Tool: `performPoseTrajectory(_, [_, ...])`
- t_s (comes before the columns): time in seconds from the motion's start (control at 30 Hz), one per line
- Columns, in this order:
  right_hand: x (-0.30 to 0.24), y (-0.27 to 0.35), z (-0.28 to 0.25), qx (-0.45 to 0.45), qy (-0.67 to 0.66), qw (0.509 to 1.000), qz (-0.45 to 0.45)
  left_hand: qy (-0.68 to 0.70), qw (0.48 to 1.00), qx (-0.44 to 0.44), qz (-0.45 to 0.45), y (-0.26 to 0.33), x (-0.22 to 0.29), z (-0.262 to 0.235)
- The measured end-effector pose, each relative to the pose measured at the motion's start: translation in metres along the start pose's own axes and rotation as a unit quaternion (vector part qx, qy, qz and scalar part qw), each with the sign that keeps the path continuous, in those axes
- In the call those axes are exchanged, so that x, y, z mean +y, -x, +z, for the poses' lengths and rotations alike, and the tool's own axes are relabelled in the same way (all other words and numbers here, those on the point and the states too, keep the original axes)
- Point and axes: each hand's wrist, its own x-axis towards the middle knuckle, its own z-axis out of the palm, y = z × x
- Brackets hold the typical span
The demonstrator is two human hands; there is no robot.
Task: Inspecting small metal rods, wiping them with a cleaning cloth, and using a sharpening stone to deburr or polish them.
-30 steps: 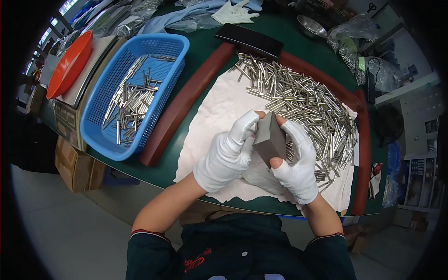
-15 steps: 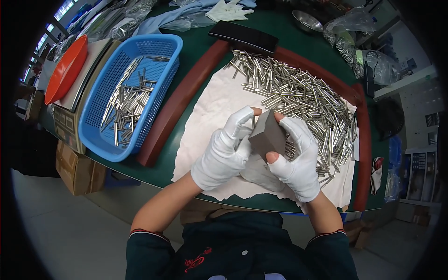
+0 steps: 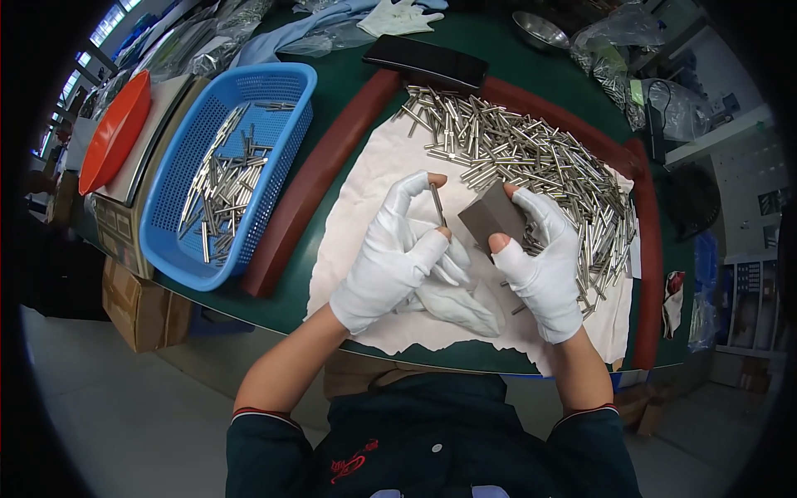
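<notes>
White gloves that leave fingertips bare cover both hands. Between thumb and index finger, my left hand (image 3: 397, 249) pinches a slim metal pin (image 3: 437, 204), held nearly upright over the cloth. My right hand (image 3: 540, 257) grips a dark grey rectangular block (image 3: 493, 217), thumb on the near side and fingers at the far edge. Pin and block are apart, with a small gap between them. Just beyond the block lies a heap of shiny metal pins (image 3: 548, 153) on a pale pink cloth (image 3: 357, 207). A crumpled white glove (image 3: 461, 309) rests beneath my hands.
Dark red bars (image 3: 332, 166) border the cloth at left, back and right. A blue perforated basket (image 3: 158, 224) holding more pins stands left, beside an orange-red dish (image 3: 116, 137). A black phone (image 3: 425, 62) lies across the back bar. A metal bowl (image 3: 540, 31) sits farther back.
My hands have moved apart. The block has shifted right and away from the left fingers, and the pin in my left hand now shows clearly.
</notes>
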Motion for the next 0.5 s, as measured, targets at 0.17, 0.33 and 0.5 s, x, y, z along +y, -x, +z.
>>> performPoseTrajectory(0.17, [0.006,-0.001,-0.001,0.003,0.043,0.999,0.01,0.051,0.997,-0.004,-0.06,-0.005,-0.003,-0.003])
performPoseTrajectory(0.33, [-0.001,-0.001,0.002,-0.026,0.035,0.999,0.028,0.043,0.996,0.024,-0.068,-0.003,0.001,0.0])
performPoseTrajectory(0.5, [-0.011,0.001,0.003,-0.068,0.046,0.997,0.012,-0.022,0.999,0.012,-0.022,0.0,-0.008,0.002])
